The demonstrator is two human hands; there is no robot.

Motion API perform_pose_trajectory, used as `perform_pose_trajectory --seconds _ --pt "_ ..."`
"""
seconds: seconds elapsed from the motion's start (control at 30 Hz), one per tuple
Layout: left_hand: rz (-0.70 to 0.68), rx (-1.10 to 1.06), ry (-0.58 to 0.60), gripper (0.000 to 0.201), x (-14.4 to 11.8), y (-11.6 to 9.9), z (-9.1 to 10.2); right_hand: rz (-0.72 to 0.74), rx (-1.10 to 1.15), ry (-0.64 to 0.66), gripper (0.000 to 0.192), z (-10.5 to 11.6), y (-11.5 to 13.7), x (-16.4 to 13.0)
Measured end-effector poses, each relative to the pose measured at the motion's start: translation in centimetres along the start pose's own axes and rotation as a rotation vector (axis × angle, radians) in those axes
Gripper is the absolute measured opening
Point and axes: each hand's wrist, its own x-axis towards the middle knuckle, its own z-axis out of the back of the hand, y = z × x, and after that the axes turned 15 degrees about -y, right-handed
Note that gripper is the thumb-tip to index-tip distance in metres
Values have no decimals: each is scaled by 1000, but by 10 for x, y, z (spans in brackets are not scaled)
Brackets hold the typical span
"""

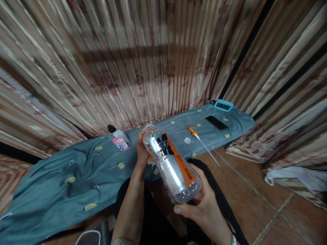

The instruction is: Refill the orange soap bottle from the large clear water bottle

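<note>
Clear plastic bottle [171, 164], uncapped, orange and black label, tilted with mouth pointing away; held above the teal cloth [76, 177]. Left hand [142, 147] closed around the neck end just below the mouth. Right hand [201, 204] cupped under the base, fingers wrapped on it. Beyond the bottle on the cloth: small white cap [187, 140], orange pump head with long dip tube [201, 143], black phone [216, 123], teal-framed device [223, 105]. Left of the bottle: small pink-labelled bottle with black cap [118, 137]. Striped curtain [153, 61] behind.
</note>
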Motion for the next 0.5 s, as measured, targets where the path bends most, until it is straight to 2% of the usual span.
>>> perform_pose_trajectory --seconds 0.27,0.5 --pt "55 -28 -11 38 1 2 -2 10 7 -69 90 -9 7 -1" --pt "53 -57 -25 40 0 1 -2 -4 24 -52 95 -4 2 -2"
